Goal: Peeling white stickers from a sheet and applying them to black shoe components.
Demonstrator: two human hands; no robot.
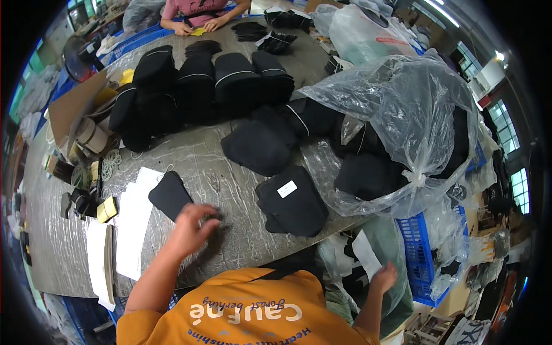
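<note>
My left hand (194,227) hovers over the table's near side with thumb and fingers apart and nothing visible between them. Just beyond it lies a flat black fabric piece (171,195), partly on white paper sheets (137,221). My right hand (384,278) is off the table's near right edge, closed on a white paper strip (366,255). The strip is above an open green-grey bag (397,244) with white and dark scraps inside. Between my hands, farther in, sits a stack of black fabric pieces (299,210) with a white label (287,189) on top.
Tied bundles of black pieces (236,77) line the table's far side. A clear plastic bag (397,103) covers more bundles at right. Blue crates (418,253) stand below the right edge. String (110,164) and a tape roll (92,137) lie left. Another person's hands (215,24) work opposite.
</note>
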